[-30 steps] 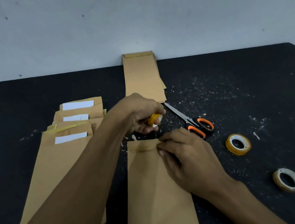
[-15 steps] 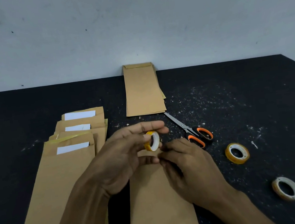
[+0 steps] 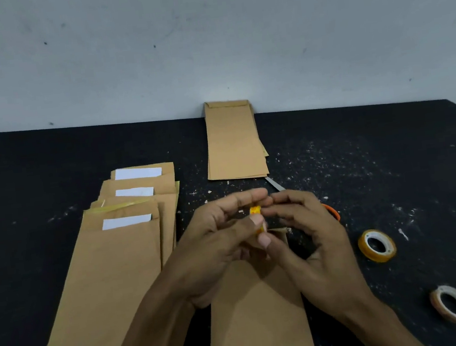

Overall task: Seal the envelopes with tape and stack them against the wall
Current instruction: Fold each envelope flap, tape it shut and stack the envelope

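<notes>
Two hands meet over a brown envelope (image 3: 257, 311) on the black worktop (image 3: 389, 154): the left hand (image 3: 217, 242) pinches a small yellow tape roll (image 3: 255, 211), mostly hidden by fingers, while the right hand (image 3: 311, 237) curls its fingertips onto the roll. Scissors (image 3: 275, 184) lie largely concealed behind the right hand. A sealed stack (image 3: 233, 141) leans against the wall; unsealed envelopes (image 3: 117, 256) lie left, two spare rolls (image 3: 377, 245) right.
</notes>
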{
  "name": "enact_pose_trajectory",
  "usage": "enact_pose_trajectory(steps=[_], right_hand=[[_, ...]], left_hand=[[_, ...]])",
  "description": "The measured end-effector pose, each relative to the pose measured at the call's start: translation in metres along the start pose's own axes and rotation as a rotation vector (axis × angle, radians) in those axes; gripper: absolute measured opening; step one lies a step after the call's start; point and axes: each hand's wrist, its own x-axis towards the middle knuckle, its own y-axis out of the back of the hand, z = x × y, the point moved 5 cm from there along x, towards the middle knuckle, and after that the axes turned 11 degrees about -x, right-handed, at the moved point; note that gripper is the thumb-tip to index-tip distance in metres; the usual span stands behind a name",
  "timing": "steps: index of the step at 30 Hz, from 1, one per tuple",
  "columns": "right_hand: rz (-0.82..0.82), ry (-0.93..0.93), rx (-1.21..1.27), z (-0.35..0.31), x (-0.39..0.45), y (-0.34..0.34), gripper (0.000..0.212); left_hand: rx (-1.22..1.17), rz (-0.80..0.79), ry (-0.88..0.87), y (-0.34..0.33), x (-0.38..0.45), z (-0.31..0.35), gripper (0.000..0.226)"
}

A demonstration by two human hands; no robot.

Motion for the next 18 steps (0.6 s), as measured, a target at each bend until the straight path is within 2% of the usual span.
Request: enact_pose_trajectory(steps=[6,9,13,16,18], right_hand=[[-0.078,-0.112,0.076,0.002,0.001,-0.008,0.021],[-0.023,-0.144,0.117,-0.003,0.003,-0.007,0.022],[0.053,-0.155,0.125,-0.008,0.002,-0.006,0.034],[0.043,-0.114,0.119,-0.011,0.001,-0.004,0.022],[0.023,-0.095,0.113,-0.012,-0.001,-0.005,0.023]], left_hand=[[-0.075,-0.025,-0.091,-0.004,0.002,0.001,0.041],[-0.049,-0.011,-0.200,-0.003,0.003,0.007,0.039],[-0.049,0.021,-0.348,0.000,0.000,0.016,0.046],[0.011,0.085,-0.414,-0.004,-0.002,0.023,0.053],[0.096,0.161,-0.465,-0.004,-0.003,0.026,0.055]])
